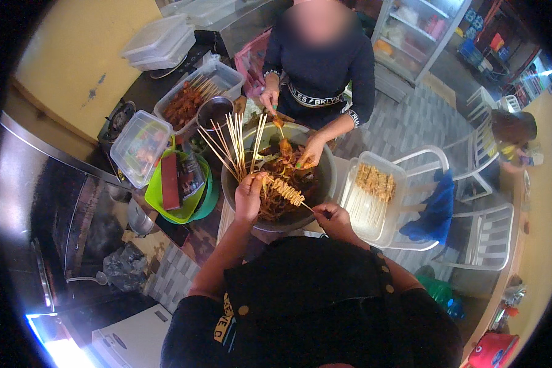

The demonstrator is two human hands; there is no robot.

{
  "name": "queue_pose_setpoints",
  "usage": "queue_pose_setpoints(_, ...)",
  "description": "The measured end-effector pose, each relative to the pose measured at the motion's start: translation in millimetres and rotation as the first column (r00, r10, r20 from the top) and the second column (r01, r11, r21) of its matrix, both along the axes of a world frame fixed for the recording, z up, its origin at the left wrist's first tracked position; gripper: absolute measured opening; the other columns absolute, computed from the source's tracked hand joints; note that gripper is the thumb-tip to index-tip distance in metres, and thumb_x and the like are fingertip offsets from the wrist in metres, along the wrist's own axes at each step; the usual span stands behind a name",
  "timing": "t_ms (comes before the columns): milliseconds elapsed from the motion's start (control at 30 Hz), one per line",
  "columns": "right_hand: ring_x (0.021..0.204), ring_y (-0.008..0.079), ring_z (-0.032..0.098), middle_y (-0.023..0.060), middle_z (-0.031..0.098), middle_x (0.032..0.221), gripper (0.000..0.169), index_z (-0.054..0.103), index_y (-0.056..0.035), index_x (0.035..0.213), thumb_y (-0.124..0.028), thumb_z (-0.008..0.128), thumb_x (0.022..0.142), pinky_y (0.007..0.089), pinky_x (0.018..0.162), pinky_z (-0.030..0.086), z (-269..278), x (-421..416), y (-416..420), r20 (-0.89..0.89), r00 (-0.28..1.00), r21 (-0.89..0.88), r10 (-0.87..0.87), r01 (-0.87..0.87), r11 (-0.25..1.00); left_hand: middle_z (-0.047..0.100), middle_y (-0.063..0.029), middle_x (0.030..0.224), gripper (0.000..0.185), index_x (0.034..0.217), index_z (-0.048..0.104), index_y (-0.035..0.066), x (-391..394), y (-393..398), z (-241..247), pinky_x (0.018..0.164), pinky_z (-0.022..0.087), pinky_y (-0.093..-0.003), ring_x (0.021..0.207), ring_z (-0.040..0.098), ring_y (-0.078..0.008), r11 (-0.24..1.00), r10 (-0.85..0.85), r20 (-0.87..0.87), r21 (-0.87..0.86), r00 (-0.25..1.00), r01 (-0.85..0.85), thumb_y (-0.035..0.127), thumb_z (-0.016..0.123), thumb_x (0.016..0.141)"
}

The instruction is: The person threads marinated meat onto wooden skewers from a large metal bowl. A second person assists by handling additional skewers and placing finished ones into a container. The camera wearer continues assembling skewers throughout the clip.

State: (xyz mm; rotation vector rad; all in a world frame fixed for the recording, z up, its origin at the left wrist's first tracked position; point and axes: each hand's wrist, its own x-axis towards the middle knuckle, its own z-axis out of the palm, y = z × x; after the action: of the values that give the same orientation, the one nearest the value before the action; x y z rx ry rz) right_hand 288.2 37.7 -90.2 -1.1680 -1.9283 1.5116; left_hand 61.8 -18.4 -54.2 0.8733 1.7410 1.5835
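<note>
A bamboo skewer threaded with folded pale intestine-like meat [286, 191] spans the space between my hands, over a large metal basin [330, 198]. My right hand [335, 219] pinches the bare end of the stick. At the other end, my left hand [250, 197] grips the meat with thumb and fingers. Below lies dark marinated meat [269, 207] in sauce. Bare bamboo skewers [234, 142] stand fanned out at the basin's left side, behind my left hand; their lower ends are hidden.
Across the basin, a person's hands [310, 152] work meat onto another skewer. A plastic tub of finished skewers [382, 221] sits at right on a white plastic chair [434, 154]. At left are a green basin [154, 191] and a tub of reddish skewers [237, 76].
</note>
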Motion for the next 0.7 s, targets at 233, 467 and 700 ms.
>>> queue_pose_setpoints(233,0.075,0.0210,0.058,0.0101,0.059,0.081,0.014,0.063,-0.0062,0.087,-0.014,0.061,0.076,0.0295,0.067,0.045,12.2,-3.4,1.5,-0.003,1.000,0.003,0.027,-0.027,1.000,0.059,-0.0056,0.097,0.024,0.105,0.049,0.007,-16.4,8.0,-8.2,0.072,0.042,-0.0281,0.084,0.054,-0.0150,0.992,-0.012,0.577,-0.095,0.817,0.082,0.023,0.048,0.087)
queue_pose_setpoints(467,0.074,0.0214,0.058,0.0103,0.059,0.082,0.014,0.064,-0.0077,0.088,-0.016,0.061,0.076,0.0299,0.067,0.046,13.7,-1.9,1.9,0.027,0.999,0.042,0.030,-0.031,0.999,0.058,-0.0038,0.100,0.026,0.101,0.051,0.009,-22.1,11.4,3.1,0.072,0.044,-0.0342,0.089,0.054,-0.0193,0.962,-0.018,0.745,-0.169,0.667,0.215,0.027,0.055,0.081)
queue_pose_setpoints(700,0.072,0.0137,0.054,0.0052,0.058,0.080,0.012,0.062,-0.0047,0.088,-0.011,0.060,0.078,0.0246,0.066,0.043,17.9,-1.2,0.3,0.009,0.999,0.142,0.042,-0.043,0.989,0.056,-0.0009,0.099,0.023,0.099,0.053,0.013,-17.5,10.7,-6.3,0.069,0.047,-0.0363,0.087,0.054,-0.0185,0.953,-0.060,0.745,-0.156,0.664,0.262,0.026,0.057,0.081)
